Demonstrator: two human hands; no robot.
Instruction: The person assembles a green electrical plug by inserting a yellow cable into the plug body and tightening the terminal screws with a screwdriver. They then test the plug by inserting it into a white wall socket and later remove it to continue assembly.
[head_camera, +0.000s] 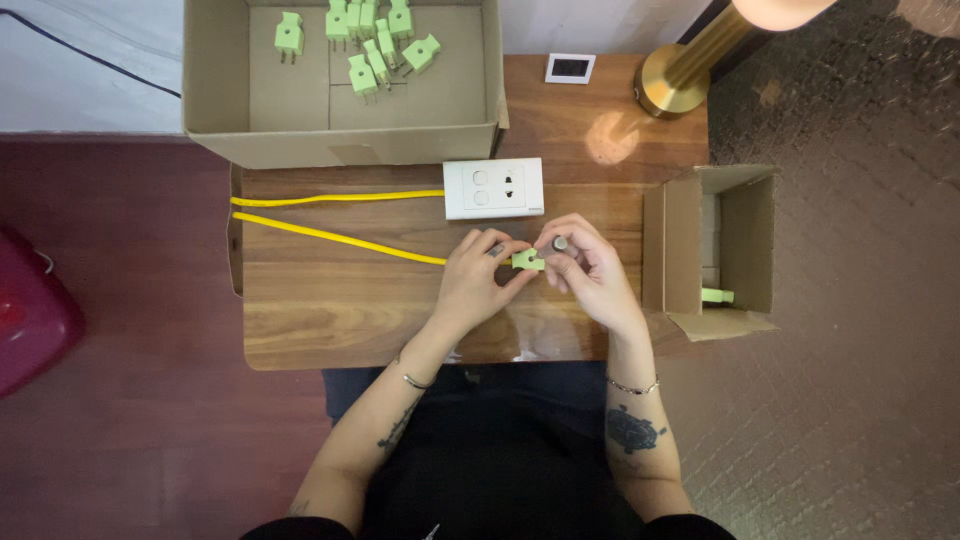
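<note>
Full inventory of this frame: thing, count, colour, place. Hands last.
Wooden table: one, brown, centre.
Large cardboard box: one, tan, table's far edge.
Loose plastic plugs: about nine, light green, inside the large box.
Wall socket plate: one, white, mid-table.
Cable: one, yellow, two runs from the table's left edge.
Small cardboard box: one, tan, table's right edge, holding a green plug.
Small square device: one, white-framed, far side.
Lamp base: one, brass, far right corner.
Held plug: one, light green, between both hands.
Left hand: on held plug.
Right hand: holds small grey tool, exact kind unclear.
</note>
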